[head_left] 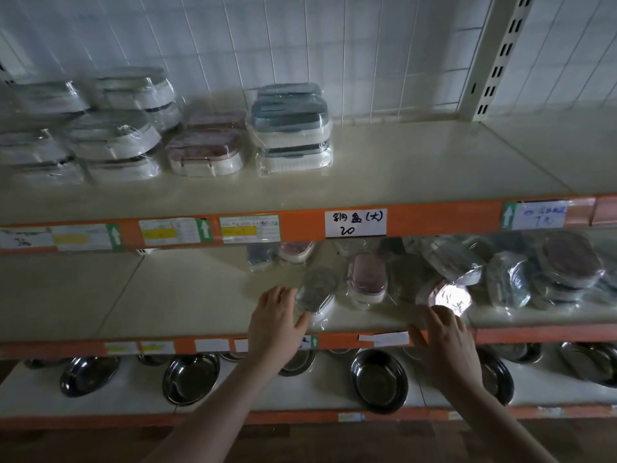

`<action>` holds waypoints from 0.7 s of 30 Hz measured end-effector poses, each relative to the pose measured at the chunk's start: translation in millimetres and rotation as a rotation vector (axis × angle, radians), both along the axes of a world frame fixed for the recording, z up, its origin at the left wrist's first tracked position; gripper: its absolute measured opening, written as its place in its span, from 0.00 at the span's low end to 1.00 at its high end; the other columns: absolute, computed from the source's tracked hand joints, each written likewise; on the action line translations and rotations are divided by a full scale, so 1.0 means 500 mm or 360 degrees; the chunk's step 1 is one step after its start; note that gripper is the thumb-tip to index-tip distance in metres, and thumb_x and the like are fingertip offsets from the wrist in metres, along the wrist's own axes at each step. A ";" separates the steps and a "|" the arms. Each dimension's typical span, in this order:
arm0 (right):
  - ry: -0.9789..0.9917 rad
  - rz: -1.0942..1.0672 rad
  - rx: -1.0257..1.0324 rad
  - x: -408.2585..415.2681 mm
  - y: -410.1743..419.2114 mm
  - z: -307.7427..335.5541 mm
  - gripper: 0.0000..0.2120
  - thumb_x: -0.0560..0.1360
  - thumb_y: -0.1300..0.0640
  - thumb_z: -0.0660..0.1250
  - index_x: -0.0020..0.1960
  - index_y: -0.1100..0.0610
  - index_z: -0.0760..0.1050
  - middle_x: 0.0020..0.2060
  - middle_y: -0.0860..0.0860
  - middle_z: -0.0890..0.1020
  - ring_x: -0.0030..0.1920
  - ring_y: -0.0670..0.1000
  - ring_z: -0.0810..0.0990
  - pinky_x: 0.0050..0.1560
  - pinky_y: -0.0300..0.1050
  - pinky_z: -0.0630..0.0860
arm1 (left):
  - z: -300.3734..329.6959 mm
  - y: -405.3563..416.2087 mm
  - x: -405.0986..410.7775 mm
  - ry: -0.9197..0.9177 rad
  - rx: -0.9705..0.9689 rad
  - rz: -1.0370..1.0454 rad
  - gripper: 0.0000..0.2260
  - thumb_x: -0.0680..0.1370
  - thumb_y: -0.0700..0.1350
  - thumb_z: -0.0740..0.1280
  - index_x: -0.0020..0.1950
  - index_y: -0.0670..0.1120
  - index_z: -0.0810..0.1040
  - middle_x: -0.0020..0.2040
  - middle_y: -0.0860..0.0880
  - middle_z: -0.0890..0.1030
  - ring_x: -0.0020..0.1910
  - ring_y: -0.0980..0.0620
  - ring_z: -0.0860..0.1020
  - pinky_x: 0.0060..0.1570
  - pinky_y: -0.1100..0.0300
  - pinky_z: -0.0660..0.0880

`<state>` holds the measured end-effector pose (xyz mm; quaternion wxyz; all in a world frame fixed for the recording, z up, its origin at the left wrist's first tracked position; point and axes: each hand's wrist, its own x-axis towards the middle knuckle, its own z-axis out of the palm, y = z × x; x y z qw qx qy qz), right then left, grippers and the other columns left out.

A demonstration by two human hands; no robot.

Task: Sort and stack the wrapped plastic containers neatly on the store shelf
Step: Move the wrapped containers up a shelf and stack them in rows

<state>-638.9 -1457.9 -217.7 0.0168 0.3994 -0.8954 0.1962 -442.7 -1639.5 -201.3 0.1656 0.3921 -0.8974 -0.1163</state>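
Note:
Wrapped plastic containers lie jumbled on the middle shelf (187,295). My left hand (275,324) is open, its fingertips touching a wrapped grey-lidded container (315,292) near the shelf's front edge. My right hand (447,345) is open and hovers at the front edge just below a shiny wrapped pink container (449,294). A pink-lidded container (367,279) stands between them. A loose pile of wrapped round containers (564,265) fills the right of the shelf. On the top shelf (417,168), neat stacks stand: grey-lidded stacks (113,135), a pink stack (207,152) and a blue-grey stack (290,128).
Orange rails (300,225) with paper price labels front each shelf. Several steel bowls (379,379) sit on the bottom shelf under my arms. A slotted metal upright (494,61) stands at the back right. The left part of the middle shelf holds nothing.

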 end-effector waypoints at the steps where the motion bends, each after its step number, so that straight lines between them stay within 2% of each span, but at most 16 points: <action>1: -0.0020 0.0008 -0.0008 -0.008 -0.012 -0.014 0.15 0.71 0.56 0.70 0.56 0.59 0.76 0.49 0.59 0.78 0.47 0.62 0.77 0.43 0.50 0.71 | -0.017 -0.007 -0.012 0.0011 -0.0004 0.0015 0.19 0.74 0.48 0.70 0.61 0.40 0.76 0.57 0.43 0.77 0.58 0.42 0.74 0.51 0.52 0.74; 3: -0.0088 0.0007 -0.0038 -0.026 -0.038 -0.045 0.10 0.74 0.55 0.67 0.54 0.57 0.77 0.50 0.58 0.77 0.48 0.61 0.76 0.44 0.48 0.69 | -0.054 -0.021 -0.037 0.0009 0.0041 0.0081 0.20 0.76 0.51 0.67 0.63 0.42 0.74 0.60 0.46 0.75 0.60 0.44 0.72 0.53 0.55 0.72; 6: -0.0169 0.0003 -0.0057 -0.053 -0.071 -0.094 0.12 0.75 0.52 0.61 0.53 0.57 0.77 0.49 0.58 0.75 0.48 0.61 0.74 0.44 0.49 0.68 | -0.116 -0.044 -0.069 -0.0019 0.0098 0.0137 0.22 0.77 0.54 0.64 0.67 0.44 0.70 0.64 0.48 0.72 0.63 0.47 0.69 0.57 0.58 0.69; 9: -0.0230 0.0009 -0.0007 -0.077 -0.091 -0.132 0.10 0.75 0.55 0.65 0.54 0.58 0.76 0.50 0.59 0.75 0.49 0.62 0.73 0.44 0.48 0.67 | -0.164 -0.054 -0.092 -0.0088 0.0211 0.0132 0.25 0.78 0.55 0.63 0.70 0.43 0.67 0.66 0.46 0.70 0.66 0.46 0.67 0.60 0.57 0.66; 11: -0.0216 0.0034 0.0020 -0.092 -0.103 -0.153 0.10 0.75 0.55 0.64 0.53 0.58 0.76 0.49 0.59 0.75 0.50 0.62 0.73 0.44 0.49 0.67 | -0.188 -0.064 -0.109 -0.0135 0.0274 0.0152 0.28 0.78 0.56 0.63 0.73 0.43 0.64 0.70 0.45 0.68 0.69 0.45 0.65 0.63 0.56 0.64; 13: -0.0236 0.0039 0.0056 -0.105 -0.119 -0.167 0.10 0.75 0.55 0.63 0.53 0.60 0.75 0.48 0.60 0.75 0.50 0.63 0.73 0.45 0.50 0.68 | -0.205 -0.075 -0.129 -0.0147 0.0290 0.0168 0.32 0.76 0.61 0.60 0.74 0.43 0.62 0.71 0.43 0.66 0.70 0.44 0.64 0.65 0.55 0.63; 15: -0.0275 0.0037 0.0046 -0.114 -0.136 -0.175 0.11 0.74 0.57 0.66 0.55 0.60 0.75 0.50 0.61 0.74 0.51 0.63 0.72 0.48 0.51 0.68 | -0.221 -0.087 -0.149 -0.0206 0.0326 0.0188 0.33 0.77 0.63 0.58 0.76 0.45 0.58 0.74 0.42 0.61 0.73 0.45 0.60 0.67 0.54 0.61; 17: -0.0291 0.0066 0.0000 -0.118 -0.152 -0.183 0.14 0.74 0.57 0.67 0.58 0.60 0.75 0.51 0.62 0.74 0.52 0.64 0.72 0.50 0.52 0.68 | -0.237 -0.098 -0.164 -0.0311 0.0369 0.0204 0.32 0.78 0.60 0.59 0.77 0.46 0.55 0.77 0.43 0.56 0.75 0.45 0.55 0.69 0.54 0.57; 21: -0.0320 0.0126 -0.0026 -0.129 -0.188 -0.195 0.19 0.76 0.52 0.64 0.65 0.57 0.70 0.59 0.60 0.72 0.59 0.63 0.70 0.55 0.53 0.68 | -0.272 -0.105 -0.178 -0.0318 0.0203 0.0176 0.31 0.78 0.58 0.62 0.74 0.43 0.61 0.74 0.41 0.61 0.72 0.42 0.60 0.66 0.52 0.61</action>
